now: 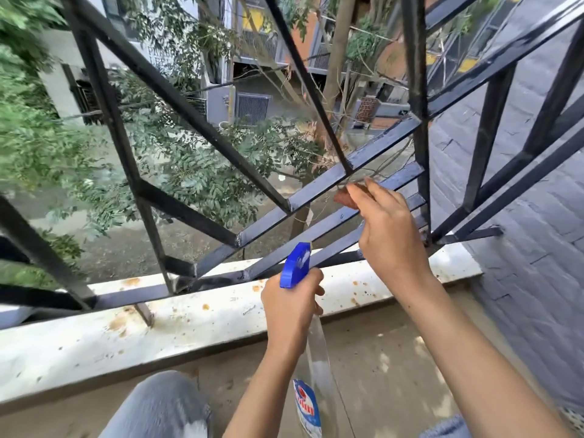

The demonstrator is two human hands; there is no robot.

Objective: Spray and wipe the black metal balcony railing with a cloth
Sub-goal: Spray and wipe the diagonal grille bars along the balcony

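The black metal railing [202, 124] fills the upper view, its slanted bars meeting flat horizontal slats [328, 178] that look wet and shiny. My left hand [289, 306] grips a clear spray bottle [317, 368] by its neck, and the blue spray head [297, 263] points up at the slats. My right hand [387, 230] pinches a small reddish-brown cloth [346, 197] against the middle slats near a vertical post [418, 121]. Most of the cloth is hidden behind my fingers.
A stained white ledge [189, 324] runs under the railing. A grey brick wall [531, 235] closes the right side. Trees and buildings lie beyond the bars. My jeans-clad knee [158, 409] shows at the bottom left, above a tan floor [379, 352].
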